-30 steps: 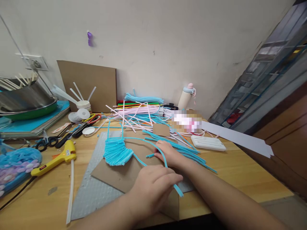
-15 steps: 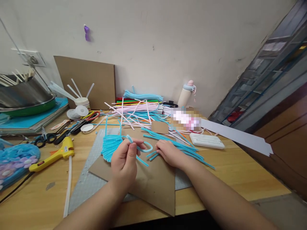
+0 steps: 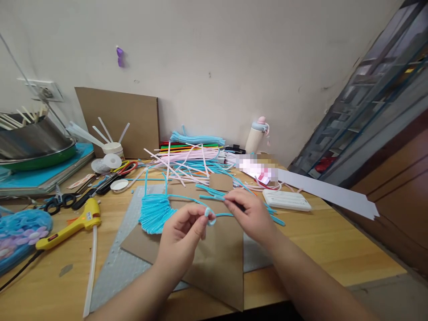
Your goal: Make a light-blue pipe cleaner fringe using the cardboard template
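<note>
My left hand (image 3: 182, 236) pinches a light blue pipe cleaner (image 3: 210, 218) whose end curls at the fingertips; a strand runs from there toward my right hand. My right hand (image 3: 249, 214) has thumb and fingers closed on blue pipe cleaners (image 3: 211, 196) from the loose bunch; how many is hidden. Just left of my left hand lies a fan-shaped piece wrapped in blue pipe cleaners (image 3: 154, 213), with two strands standing up from its top. Under both hands is a brown cardboard sheet (image 3: 217, 272), lying over a grey cutting mat (image 3: 117, 263).
To the left lie a yellow glue gun (image 3: 72, 227), black scissors (image 3: 60, 200) and a blue fluffy item with flowers (image 3: 23, 234). Behind are piled pipe cleaners (image 3: 190, 154), a tape roll (image 3: 113, 161) and a bottle (image 3: 255, 136). At right sits a white case (image 3: 286, 199).
My left hand has moved right with its pipe cleaner, and the curl at its fingertips is smaller. My right hand has shifted right and slightly up along the loose bunch.
</note>
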Tool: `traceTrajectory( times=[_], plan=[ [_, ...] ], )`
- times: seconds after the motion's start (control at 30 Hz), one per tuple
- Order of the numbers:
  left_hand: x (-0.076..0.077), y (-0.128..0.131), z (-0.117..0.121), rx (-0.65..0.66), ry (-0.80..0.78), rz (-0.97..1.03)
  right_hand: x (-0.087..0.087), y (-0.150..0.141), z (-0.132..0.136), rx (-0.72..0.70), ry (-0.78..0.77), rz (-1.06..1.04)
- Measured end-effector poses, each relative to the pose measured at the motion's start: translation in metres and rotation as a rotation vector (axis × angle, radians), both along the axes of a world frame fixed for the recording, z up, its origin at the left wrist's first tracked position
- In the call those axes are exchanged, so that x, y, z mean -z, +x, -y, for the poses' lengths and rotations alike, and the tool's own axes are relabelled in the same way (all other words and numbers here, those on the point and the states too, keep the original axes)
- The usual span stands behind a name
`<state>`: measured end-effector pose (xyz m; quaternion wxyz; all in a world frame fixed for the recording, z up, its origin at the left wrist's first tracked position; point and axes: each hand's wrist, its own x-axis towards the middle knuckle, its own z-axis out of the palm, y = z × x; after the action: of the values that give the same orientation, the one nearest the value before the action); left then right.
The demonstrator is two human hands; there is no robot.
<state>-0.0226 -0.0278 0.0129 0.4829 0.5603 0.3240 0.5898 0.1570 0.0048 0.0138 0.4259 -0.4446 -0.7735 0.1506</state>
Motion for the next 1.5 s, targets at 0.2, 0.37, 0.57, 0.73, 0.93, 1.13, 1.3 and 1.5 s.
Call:
traceTrajectory(
  times=[0.2, 0.37, 0.57, 0.73, 0.93, 1.13, 1.3, 1.5],
  plan=[
    [0.000, -0.004, 0.000, 0.056, -0.036, -0.061, -0.023, -0.025, 0.037, -0.142, -0.016, -0.160],
    [0.000, -0.003, -0.001, 0.040, 0.009, -0.134, -0.023, -0.029, 0.043, -0.099, -0.089, -0.190],
    [-0.002, -0.002, 0.000, -0.008, 0.088, -0.233, -0.023, -0.030, 0.048, -0.018, -0.208, -0.241],
    [0.001, -0.006, 0.003, -0.073, 0.187, -0.326, -0.029, -0.029, 0.050, -0.054, -0.159, -0.190],
    [0.000, -0.008, 0.005, -0.148, 0.316, -0.299, -0.042, -0.031, 0.058, -0.093, -0.129, -0.166],
    [-0.019, 0.001, -0.006, -0.180, 0.344, -0.207, -0.060, -0.031, 0.043, -0.107, -0.043, -0.143],
    [-0.039, 0.017, -0.024, -0.203, 0.275, -0.165, -0.069, -0.026, 0.022, -0.082, 0.014, -0.206],
    [-0.054, 0.029, -0.042, -0.174, 0.357, -0.218, -0.076, -0.015, 0.008, -0.024, 0.132, -0.170]
  ],
)
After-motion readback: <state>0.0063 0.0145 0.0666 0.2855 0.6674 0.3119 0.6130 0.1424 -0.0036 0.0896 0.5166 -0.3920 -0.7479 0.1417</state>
